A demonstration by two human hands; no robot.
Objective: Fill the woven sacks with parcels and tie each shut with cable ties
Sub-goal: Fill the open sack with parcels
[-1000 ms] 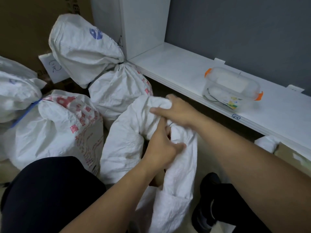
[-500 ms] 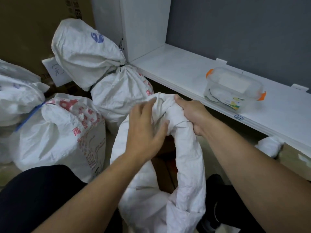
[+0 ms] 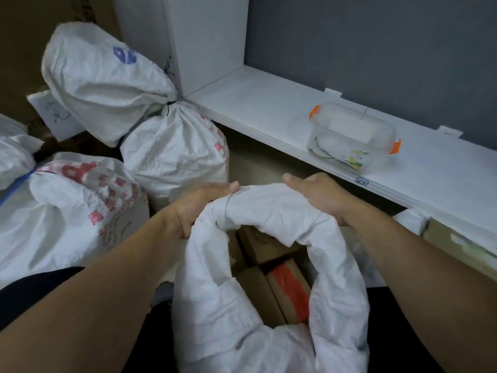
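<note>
A white woven sack [image 3: 271, 211] stands open in front of me with its rim rolled down. My left hand [image 3: 199, 205] grips the far left of the rolled rim. My right hand [image 3: 320, 195] grips the far right of it. Inside the sack lie several brown cardboard parcels [image 3: 271, 289], one with a red-orange stripe. A thin thread-like strand hangs over the rim near my left thumb.
Tied white sacks [image 3: 172, 152] stand to the left, one with red print [image 3: 67, 208], one closed with a black tie [image 3: 168, 109]. A white shelf [image 3: 269, 109] runs along the right and carries a clear plastic box [image 3: 352, 135] with orange clips. My dark-clothed legs flank the sack.
My hands have spread apart along the rolled rim, left hand going left, right hand right. The sack mouth now gapes wider and the parcels inside show.
</note>
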